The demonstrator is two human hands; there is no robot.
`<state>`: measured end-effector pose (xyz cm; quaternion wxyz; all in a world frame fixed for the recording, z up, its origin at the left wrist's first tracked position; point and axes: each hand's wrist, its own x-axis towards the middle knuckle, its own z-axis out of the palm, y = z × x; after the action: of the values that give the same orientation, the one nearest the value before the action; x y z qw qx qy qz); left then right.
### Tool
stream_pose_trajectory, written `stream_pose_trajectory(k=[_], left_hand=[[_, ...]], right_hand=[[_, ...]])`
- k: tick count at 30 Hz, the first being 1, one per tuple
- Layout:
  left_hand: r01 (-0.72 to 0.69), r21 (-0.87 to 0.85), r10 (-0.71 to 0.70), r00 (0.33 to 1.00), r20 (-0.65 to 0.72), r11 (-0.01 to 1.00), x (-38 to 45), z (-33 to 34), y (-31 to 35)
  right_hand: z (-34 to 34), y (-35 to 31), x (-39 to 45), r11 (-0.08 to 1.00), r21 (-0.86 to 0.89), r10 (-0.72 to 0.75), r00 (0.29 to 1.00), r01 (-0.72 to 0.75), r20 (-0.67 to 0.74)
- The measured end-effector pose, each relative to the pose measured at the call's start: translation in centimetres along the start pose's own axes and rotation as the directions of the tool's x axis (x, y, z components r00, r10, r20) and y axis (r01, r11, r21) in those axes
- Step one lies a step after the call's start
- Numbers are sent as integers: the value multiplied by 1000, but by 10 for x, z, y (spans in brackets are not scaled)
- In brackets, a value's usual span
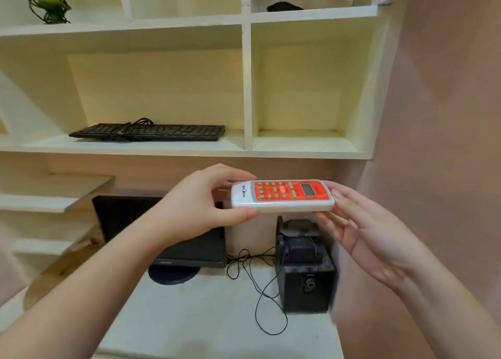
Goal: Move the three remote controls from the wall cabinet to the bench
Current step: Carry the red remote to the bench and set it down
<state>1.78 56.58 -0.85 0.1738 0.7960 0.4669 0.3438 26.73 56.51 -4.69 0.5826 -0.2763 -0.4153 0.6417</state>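
Observation:
A white remote control [282, 196] with an orange button face and a small grey display lies level in the air, just below the wall cabinet [245, 87]. My left hand [206, 201] pinches its left end between thumb and fingers. Fingertips of my right hand [360, 228] touch its right end from below, with the palm open and turned up. A dark object [284, 6] rests in the upper right compartment of the cabinet; I cannot tell what it is. The lower right compartment holds nothing.
A black keyboard [147, 132] with a coiled cable lies on the lower left shelf. Below, a white surface [206, 310] carries a black monitor [189, 242], a black speaker box [305, 266] and a loose thin cable [260, 291]. A pink wall [439, 114] is at the right.

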Motion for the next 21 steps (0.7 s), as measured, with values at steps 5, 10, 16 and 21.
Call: stream_pose_trajectory(k=[5,10,16,21], left_hand=[[105,-11,-106,994,-39,994,-43,13,-1],[172,72,-168,984,-58,983,-98,11,1],[279,148,-262,957,-126,949,-175,-6,-5],[399,120,-367,903,-222,909,-264,-31,-6]], right_hand=[[-3,19,-14,995,-22,95,991,-94,91],[5,45,-39,980,-68,195,966,-185,172],[40,86,-68,946,-171,311,918,-275,244],[97,121,-102,910,-255,401,855,-328,330]])
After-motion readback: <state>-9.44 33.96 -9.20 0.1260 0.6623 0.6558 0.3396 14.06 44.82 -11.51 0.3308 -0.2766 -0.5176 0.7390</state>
